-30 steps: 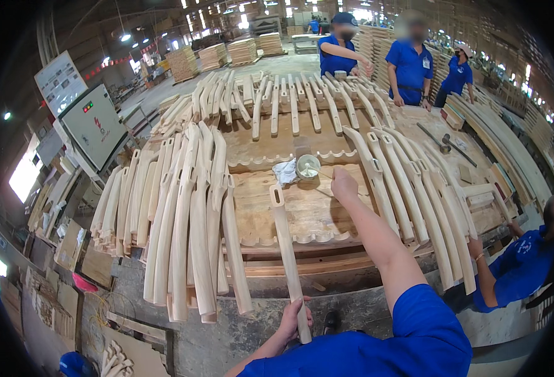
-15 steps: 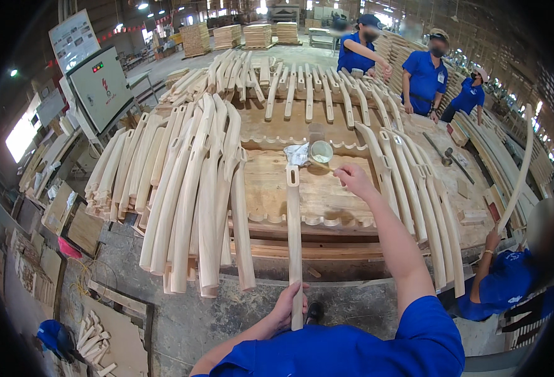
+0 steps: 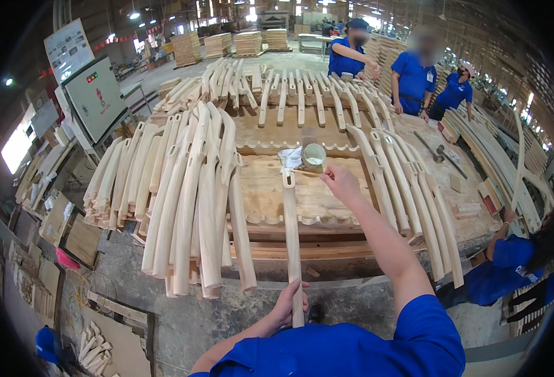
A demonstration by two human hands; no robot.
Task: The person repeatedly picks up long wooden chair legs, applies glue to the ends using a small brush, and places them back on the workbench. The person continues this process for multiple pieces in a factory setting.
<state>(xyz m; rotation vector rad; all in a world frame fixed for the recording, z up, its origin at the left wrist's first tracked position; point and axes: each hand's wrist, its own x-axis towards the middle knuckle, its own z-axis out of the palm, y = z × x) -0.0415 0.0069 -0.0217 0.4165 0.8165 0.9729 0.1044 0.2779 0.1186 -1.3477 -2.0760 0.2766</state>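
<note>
Head view | left hand (image 3: 287,306) clamped on leg (image 3: 291,239) lying on bench (image 3: 270,188) | right hand (image 3: 340,182) pinching brush (image 3: 304,171) by cup (image 3: 314,155) at leg's top | gluing seems just begun | stacked legs (image 3: 182,188) untouched

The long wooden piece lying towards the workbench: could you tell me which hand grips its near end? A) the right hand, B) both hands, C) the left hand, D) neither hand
C: the left hand is closed around the near end of the long wooden piece, while the right hand is far up by its other end, holding a small stick near the cup.
</note>
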